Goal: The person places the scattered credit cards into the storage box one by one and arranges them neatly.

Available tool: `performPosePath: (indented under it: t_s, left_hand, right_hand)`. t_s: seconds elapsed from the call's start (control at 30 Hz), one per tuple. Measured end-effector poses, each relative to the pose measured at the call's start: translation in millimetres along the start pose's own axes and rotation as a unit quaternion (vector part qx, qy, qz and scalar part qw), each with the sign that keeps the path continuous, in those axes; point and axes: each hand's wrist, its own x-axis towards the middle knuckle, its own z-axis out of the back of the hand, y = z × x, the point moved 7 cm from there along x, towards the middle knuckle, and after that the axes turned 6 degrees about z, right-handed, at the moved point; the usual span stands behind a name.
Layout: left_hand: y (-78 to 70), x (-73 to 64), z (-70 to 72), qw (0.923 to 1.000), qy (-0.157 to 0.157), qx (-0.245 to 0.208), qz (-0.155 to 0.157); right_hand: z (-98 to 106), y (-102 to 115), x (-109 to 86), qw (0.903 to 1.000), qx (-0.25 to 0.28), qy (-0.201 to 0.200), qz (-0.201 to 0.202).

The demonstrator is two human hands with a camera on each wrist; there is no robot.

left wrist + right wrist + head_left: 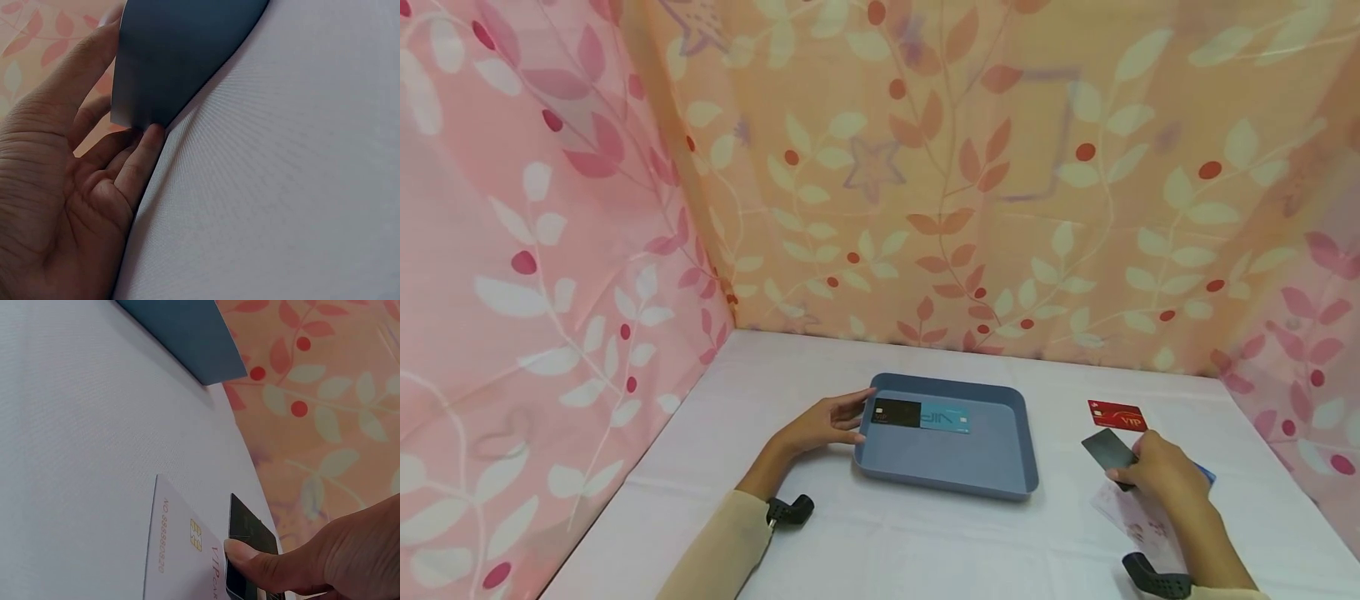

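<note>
A blue-grey tray lies on the white cloth. My left hand holds its left edge, fingers and thumb against the wall, which also shows in the left wrist view. Inside the tray, a black card and a light blue card lie side by side along the back left. To the tray's right, my right hand pinches a dark card between thumb and fingers. In the right wrist view the thumb presses on that card, beside a pale VIP card.
A red VIP card lies just beyond my right hand. Part of a blue card shows past the hand, and pale pink cards lie under and in front of it. Flowered cloth walls enclose the table's back and sides.
</note>
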Motion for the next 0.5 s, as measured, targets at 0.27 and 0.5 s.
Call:
performPosePath:
  t_s: [0.27, 0.5]
  left_hand:
    - [1.5, 0.4, -0.7, 1.0, 0.002, 0.0, 0.004]
    - [1.1, -0.2, 0.1, 1.0, 0.0, -0.005, -0.005]
  right_hand:
    - [-1.7, 1.6, -1.9, 1.0, -0.006, -0.006, 0.0]
    - [-0.3, 3.4, 0.5, 0.9998, -0.003, -0.012, 0.013]
